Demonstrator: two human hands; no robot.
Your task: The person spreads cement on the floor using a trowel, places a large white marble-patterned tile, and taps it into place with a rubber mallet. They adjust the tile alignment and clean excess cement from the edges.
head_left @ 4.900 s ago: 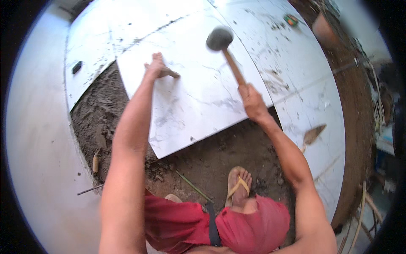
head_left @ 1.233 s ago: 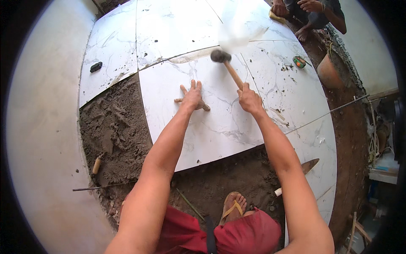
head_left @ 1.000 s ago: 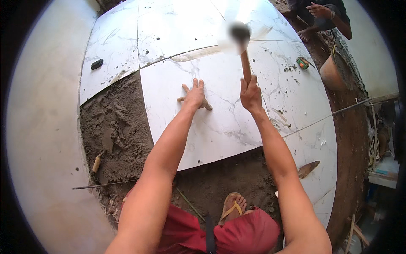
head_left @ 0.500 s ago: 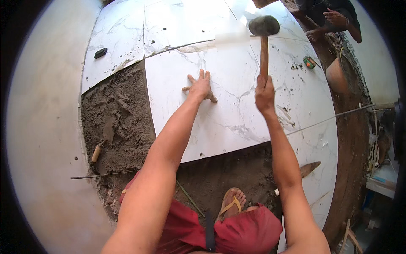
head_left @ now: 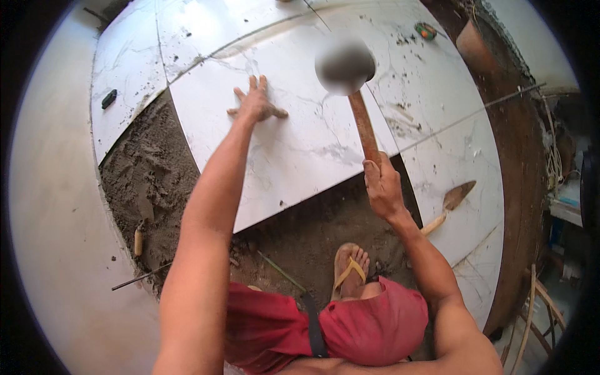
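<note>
Left hand: flat on the big white marble-look tile, fingers spread wide and pinching nothing; placed so, probably to steady the slab and feel how it sits.
Right hand: fingers curled tight round the low end of the wooden handle, a long grip that gives swing.
Rubber mallet: dark rounded head, blurred, raised above the far right part of the tile and right of the left hand; contact with the tile cannot be told.
Tile in hand: lying slanted on the mortar bed, far edges close against the laid tiles, near edge over bare mortar; apparently not yet square with its neighbours.
Mortar bed: dark, rough, damp-looking sand mix, exposed left of and near to the tile, troughed so a tile can bed in.
Trowel: wooden-handled, resting on a laid tile to the right, just beside the right forearm, within easy reach.
String line: taut across the right-hand tiles, seemingly a guide for level or alignment.
Foot in yellow-strapped sandal: planted on the mortar near the tile's near edge, body crouched over it.
Red shorts: at the near edge of view.
Small dark object: lying on a far left tile, kind unclear.
</note>
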